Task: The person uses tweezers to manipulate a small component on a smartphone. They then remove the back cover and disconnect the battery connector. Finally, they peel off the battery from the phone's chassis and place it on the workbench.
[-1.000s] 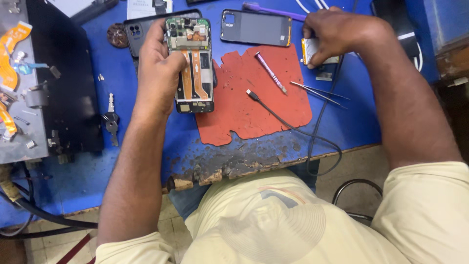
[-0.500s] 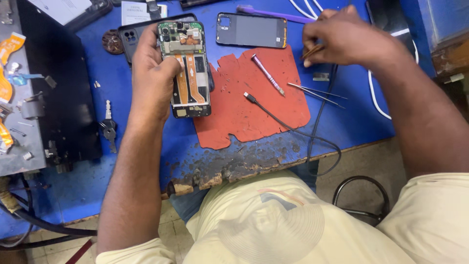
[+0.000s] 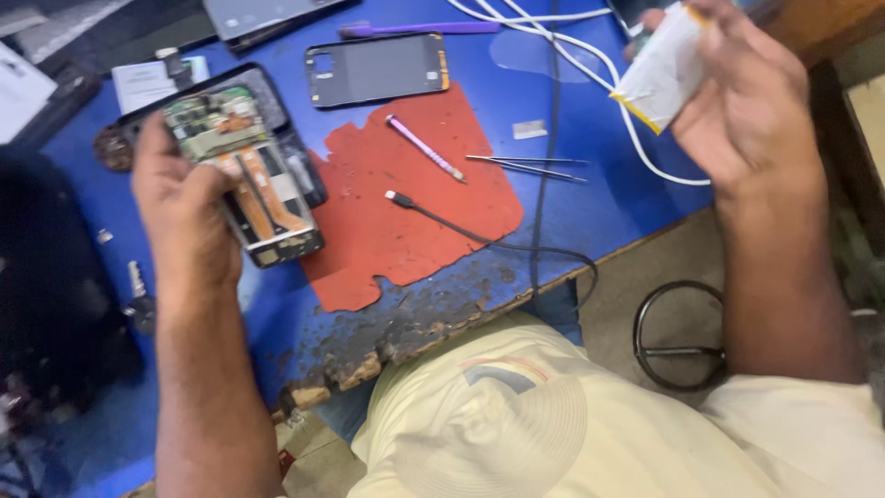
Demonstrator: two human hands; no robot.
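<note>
I had the left hand (image 3: 184, 207) wrapped around one opened phone (image 3: 247, 175), its back off and the circuit board and orange ribbon showing. The fingers gripped it along its left edge, thumb across the near side, and held it low over the blue table (image 3: 590, 198). Just behind that grip, partly under the phone, lay one dark phone case (image 3: 295, 152).

My right hand (image 3: 751, 111) was raised off the table, well to the right of the other, grasping one flat white battery pack (image 3: 666, 65) with a yellow edge. The fingers curled over its far side, so I could not tell how the thumb sat.

Between the two hands lay one red mat (image 3: 406, 212). On it, to the right of the phone, I counted one purple screwdriver (image 3: 426, 148) and the plug end of one thin black cable (image 3: 461, 231). Just past the mat's right edge, below and left of the battery, lay one pair of tweezers (image 3: 530, 168). Beyond the mat rested one dark back cover (image 3: 376, 70), and beyond that one purple pry tool (image 3: 419, 29). White cables (image 3: 572, 46) ran beneath the raised hand; I could not count them surely.
</note>
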